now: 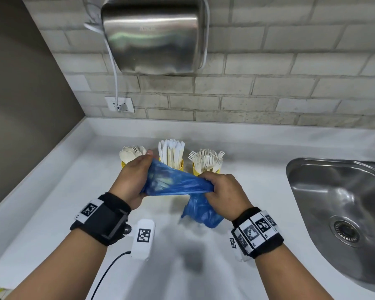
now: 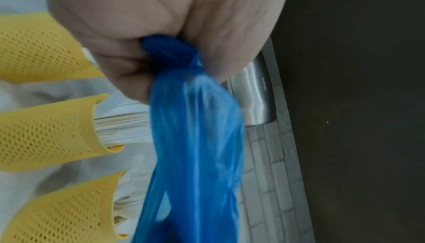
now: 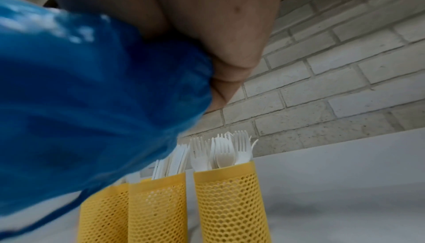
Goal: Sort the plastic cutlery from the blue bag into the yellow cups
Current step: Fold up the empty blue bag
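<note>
A crumpled blue bag [image 1: 173, 182] is stretched between both hands above the white counter. My left hand [image 1: 136, 176] grips its left end, seen bunched in the fist as the blue bag [image 2: 195, 138]. My right hand [image 1: 223, 191] grips the other end, and a loose tail of the blue bag [image 3: 87, 110] hangs below it. Behind the hands stand three yellow mesh cups: the left cup [image 1: 123, 164] holds white spoons [image 1: 131, 153], the middle cup [image 1: 180, 164] holds knives [image 1: 171, 151], the right cup [image 3: 230, 203] holds forks [image 1: 207, 160].
A steel sink [image 1: 342, 215] is sunk into the counter [image 1: 63, 191] at the right. A steel hand dryer [image 1: 154, 35] hangs on the brick wall above the cups, its cord running to a socket [image 1: 120, 104]. A dark wall bounds the left side.
</note>
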The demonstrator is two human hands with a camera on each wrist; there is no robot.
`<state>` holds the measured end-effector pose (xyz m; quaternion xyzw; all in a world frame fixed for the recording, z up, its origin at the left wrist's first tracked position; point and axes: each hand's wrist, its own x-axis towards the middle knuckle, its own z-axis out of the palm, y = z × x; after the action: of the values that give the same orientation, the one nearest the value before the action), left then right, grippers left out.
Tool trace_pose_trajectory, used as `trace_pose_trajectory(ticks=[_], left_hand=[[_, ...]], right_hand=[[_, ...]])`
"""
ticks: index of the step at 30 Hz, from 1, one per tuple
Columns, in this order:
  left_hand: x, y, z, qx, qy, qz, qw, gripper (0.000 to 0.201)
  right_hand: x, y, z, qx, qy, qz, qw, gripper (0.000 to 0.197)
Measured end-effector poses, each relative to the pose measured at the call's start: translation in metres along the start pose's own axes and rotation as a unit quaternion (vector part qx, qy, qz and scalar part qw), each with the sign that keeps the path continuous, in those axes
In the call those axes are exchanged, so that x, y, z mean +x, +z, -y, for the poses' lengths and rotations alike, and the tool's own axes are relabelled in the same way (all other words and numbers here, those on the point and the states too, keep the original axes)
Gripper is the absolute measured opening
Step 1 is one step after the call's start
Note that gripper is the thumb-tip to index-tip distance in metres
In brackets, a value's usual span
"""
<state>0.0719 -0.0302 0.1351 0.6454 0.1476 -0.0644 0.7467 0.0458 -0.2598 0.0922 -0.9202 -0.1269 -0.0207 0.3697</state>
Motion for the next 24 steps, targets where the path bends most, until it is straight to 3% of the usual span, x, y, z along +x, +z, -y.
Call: trace_pose_trajectory(ticks=[3,7,10,12,14,16,18,20,24], left_hand=[[-0.002,-0.006,-0.004,-0.023,-0.009,0.020,1.000,0.012],[-0.006,-0.005,-0.004,-0.012,0.025,0.074,0.997,0.007],[-0.018,0.005,-0.003,-0.026,0.023,0.142,0.989,0.002],[-0.027,0.008,-0.007,-0.016,0.042,0.170,0.984,0.010],[-0.029,-0.001,-0.012,0.076,0.117,0.151,0.979,0.016],[-0.027,-0.018,-0.015,0.174,0.186,0.119,0.960,0.019],[-0.027,-0.036,-0.017,0.227,0.210,0.098,0.946,0.017],[-0.030,-0.050,-0.017,0.267,0.220,0.084,0.935,0.014],[-0.036,-0.071,-0.012,0.314,0.211,0.081,0.922,0.009]], right_hand=[[-0.004,0.002,0.002,-0.009,-0.005,-0.011,1.000,0.037],[-0.012,0.006,0.023,-0.003,-0.041,0.003,0.999,0.103],[-0.008,0.017,0.052,0.048,-0.068,-0.001,0.997,0.126],[-0.004,0.028,0.063,0.118,-0.059,-0.012,0.991,0.117],[-0.002,0.036,0.065,0.144,-0.042,-0.026,0.988,0.090],[-0.004,0.038,0.064,0.073,-0.051,-0.047,0.995,0.055],[-0.006,0.041,0.065,0.000,-0.071,-0.062,0.996,0.030],[-0.008,0.044,0.073,-0.041,-0.064,-0.068,0.995,0.024],[-0.013,0.054,0.087,-0.099,-0.023,-0.120,0.988,0.033]])
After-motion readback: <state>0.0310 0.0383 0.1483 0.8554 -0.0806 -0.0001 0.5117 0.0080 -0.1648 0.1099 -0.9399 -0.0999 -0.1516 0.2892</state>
